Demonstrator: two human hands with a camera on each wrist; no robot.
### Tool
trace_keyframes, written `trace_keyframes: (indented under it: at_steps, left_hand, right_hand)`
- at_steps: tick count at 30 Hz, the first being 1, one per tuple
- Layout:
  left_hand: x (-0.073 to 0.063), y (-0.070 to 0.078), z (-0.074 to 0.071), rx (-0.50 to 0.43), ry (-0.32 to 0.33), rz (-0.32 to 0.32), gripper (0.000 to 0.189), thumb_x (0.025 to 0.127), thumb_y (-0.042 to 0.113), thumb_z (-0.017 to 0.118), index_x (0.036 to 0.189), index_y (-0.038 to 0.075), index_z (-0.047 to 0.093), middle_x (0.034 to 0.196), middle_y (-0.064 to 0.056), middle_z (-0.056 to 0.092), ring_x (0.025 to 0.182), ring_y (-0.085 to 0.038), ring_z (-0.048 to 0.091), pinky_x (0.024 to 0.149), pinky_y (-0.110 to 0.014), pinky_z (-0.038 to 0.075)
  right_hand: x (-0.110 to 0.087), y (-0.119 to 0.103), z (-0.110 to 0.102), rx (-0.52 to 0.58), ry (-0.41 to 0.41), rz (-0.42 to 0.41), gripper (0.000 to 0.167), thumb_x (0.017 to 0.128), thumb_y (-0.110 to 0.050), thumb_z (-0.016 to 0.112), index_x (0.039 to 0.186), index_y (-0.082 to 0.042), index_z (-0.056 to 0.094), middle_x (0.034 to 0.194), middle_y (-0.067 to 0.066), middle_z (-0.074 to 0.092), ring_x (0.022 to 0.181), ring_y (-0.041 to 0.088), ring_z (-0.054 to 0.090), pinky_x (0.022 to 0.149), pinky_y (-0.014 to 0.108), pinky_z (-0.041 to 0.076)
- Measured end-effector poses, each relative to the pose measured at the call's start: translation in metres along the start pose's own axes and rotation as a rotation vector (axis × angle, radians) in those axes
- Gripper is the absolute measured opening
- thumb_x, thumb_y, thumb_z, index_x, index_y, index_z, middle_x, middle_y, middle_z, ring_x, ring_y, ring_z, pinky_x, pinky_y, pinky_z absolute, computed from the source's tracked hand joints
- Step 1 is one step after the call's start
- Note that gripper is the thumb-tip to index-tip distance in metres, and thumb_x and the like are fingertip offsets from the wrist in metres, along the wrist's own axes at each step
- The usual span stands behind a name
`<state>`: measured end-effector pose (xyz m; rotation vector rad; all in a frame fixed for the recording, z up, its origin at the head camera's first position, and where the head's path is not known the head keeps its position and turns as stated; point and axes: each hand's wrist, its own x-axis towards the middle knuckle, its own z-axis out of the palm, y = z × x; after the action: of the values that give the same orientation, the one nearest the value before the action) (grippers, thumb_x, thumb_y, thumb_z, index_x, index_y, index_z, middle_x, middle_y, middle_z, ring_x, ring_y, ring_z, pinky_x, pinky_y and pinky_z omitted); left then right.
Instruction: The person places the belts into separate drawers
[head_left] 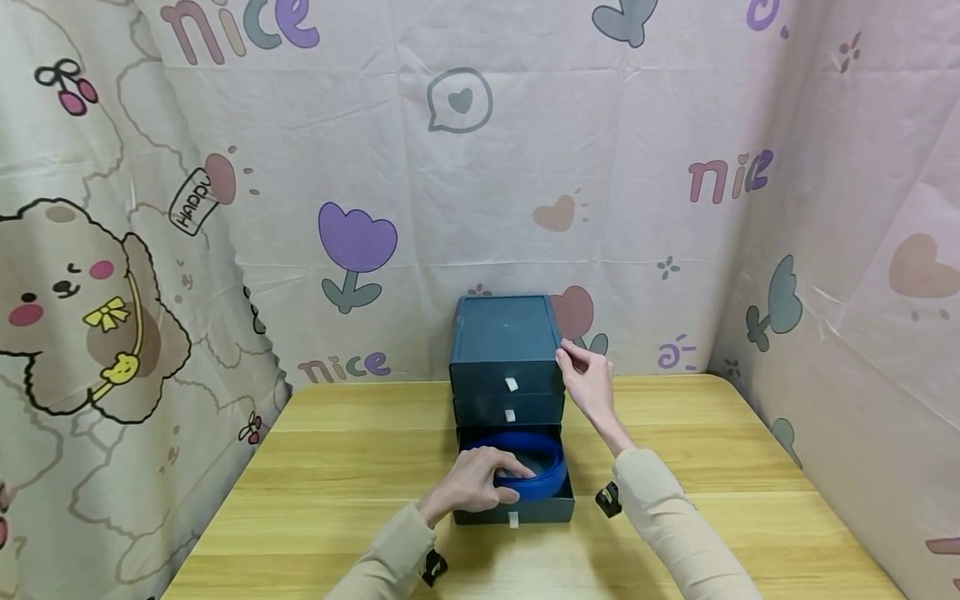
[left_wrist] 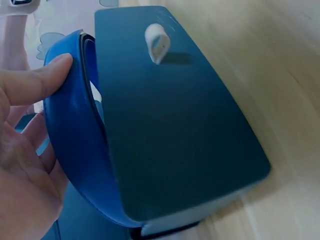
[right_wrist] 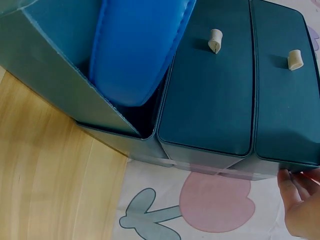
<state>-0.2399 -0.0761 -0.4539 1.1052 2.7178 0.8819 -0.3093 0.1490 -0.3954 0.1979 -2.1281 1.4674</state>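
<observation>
My left hand point(head_left: 472, 479) pinches a coiled blue belt point(head_left: 551, 479) with stitched edges, its thumb on the outer face and its fingers on the far side. The coil lies tilted in the pulled-out bottom drawer point(head_left: 483, 512) of a dark teal drawer box point(head_left: 502, 329). In the left wrist view the drawer's front panel point(left_wrist: 170, 125) covers part of the belt. My right hand point(head_left: 588, 379) touches the upper right side of the box with its fingertips. In the right wrist view only part of this hand shows, at the lower right.
Two upper drawers point(right_wrist: 207, 95) are closed, each with a small pale pull tab point(right_wrist: 215, 41). The box stands at the back of a wooden table point(head_left: 360, 467), close to a printed curtain point(head_left: 480, 200). Small black devices hang near both wrists.
</observation>
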Motion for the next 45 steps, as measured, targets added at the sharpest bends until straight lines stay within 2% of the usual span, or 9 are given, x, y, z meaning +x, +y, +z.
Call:
trace_keyframes:
  at_steps: [4,11,14,22,29,33,37,41,45]
  left_hand:
    - [0.000,-0.006,0.002,-0.023,0.020,-0.014,0.027,0.087,0.015,0.077,0.112,0.025,0.079,0.102,0.008,0.075,0.071,0.001,0.047,0.060,-0.013,0.034]
    - [0.003,-0.014,0.005,-0.026,0.040,-0.027,0.026,0.086,0.015,0.077,0.111,0.024,0.080,0.102,0.007,0.075,0.074,0.000,0.048,0.062,-0.014,0.035]
    - [0.005,-0.016,0.006,-0.015,0.048,-0.029,0.026,0.086,0.015,0.078,0.110,0.025,0.080,0.103,0.007,0.075,0.074,0.001,0.047,0.063,-0.014,0.035]
    - [0.011,-0.022,0.010,0.005,0.047,-0.051,0.026,0.086,0.016,0.079,0.110,0.025,0.080,0.108,0.006,0.076,0.069,0.001,0.046,0.057,-0.014,0.034]
    - [0.014,-0.025,0.014,0.030,0.036,-0.083,0.025,0.086,0.017,0.080,0.109,0.025,0.080,0.099,0.008,0.075,0.068,0.001,0.045,0.057,-0.014,0.034]
    - [0.015,-0.028,0.016,0.050,0.025,-0.107,0.025,0.085,0.018,0.080,0.109,0.026,0.080,0.091,0.010,0.071,0.070,0.000,0.043,0.060,-0.015,0.033]
    - [0.015,-0.029,0.018,0.056,0.023,-0.124,0.024,0.085,0.019,0.081,0.108,0.026,0.081,0.092,0.012,0.072,0.070,-0.001,0.043,0.061,-0.016,0.034]
    - [0.016,-0.028,0.018,0.051,0.016,-0.127,0.024,0.084,0.019,0.082,0.107,0.027,0.081,0.092,0.012,0.072,0.074,0.000,0.050,0.063,-0.015,0.038]
    - [0.018,-0.029,0.020,0.036,0.006,-0.103,0.025,0.083,0.017,0.083,0.106,0.027,0.081,0.097,0.010,0.076,0.083,-0.001,0.063,0.070,-0.015,0.048]
  right_hand:
    - [-0.001,0.000,0.000,0.001,-0.002,-0.002,0.033,0.098,-0.016,0.066,0.127,-0.002,0.070,0.131,0.016,0.068,0.111,0.030,0.071,0.092,0.025,0.058]
    - [-0.001,-0.001,0.000,0.027,-0.004,0.001,0.032,0.098,-0.016,0.066,0.127,-0.002,0.069,0.131,0.016,0.068,0.111,0.031,0.071,0.084,0.004,0.051]
    - [-0.001,-0.002,0.000,0.030,-0.002,-0.002,0.032,0.098,-0.016,0.066,0.127,-0.001,0.069,0.131,0.016,0.068,0.111,0.031,0.071,0.083,0.002,0.050]
    - [-0.001,-0.001,-0.001,0.041,0.004,0.001,0.032,0.097,-0.013,0.066,0.126,0.001,0.069,0.131,0.018,0.068,0.112,0.032,0.071,0.082,0.001,0.049]
    - [0.000,-0.001,-0.001,0.038,0.003,0.005,0.033,0.098,-0.015,0.066,0.126,0.000,0.069,0.132,0.018,0.067,0.113,0.031,0.070,0.089,0.012,0.054]
    - [0.000,-0.001,0.000,0.046,0.004,0.006,0.032,0.097,-0.015,0.066,0.126,0.000,0.069,0.131,0.017,0.068,0.112,0.032,0.071,0.086,0.007,0.053]
    - [0.000,0.000,0.000,0.052,0.002,0.003,0.033,0.098,-0.015,0.066,0.126,0.000,0.069,0.132,0.017,0.067,0.113,0.032,0.070,0.085,0.005,0.052]
    - [0.000,-0.001,0.001,0.061,0.002,-0.004,0.032,0.098,-0.014,0.066,0.126,0.001,0.069,0.131,0.018,0.067,0.113,0.032,0.070,0.083,0.002,0.050]
    - [0.000,-0.001,0.001,0.063,0.003,-0.008,0.032,0.098,-0.014,0.065,0.126,0.001,0.069,0.131,0.018,0.068,0.113,0.033,0.070,0.081,-0.001,0.048]
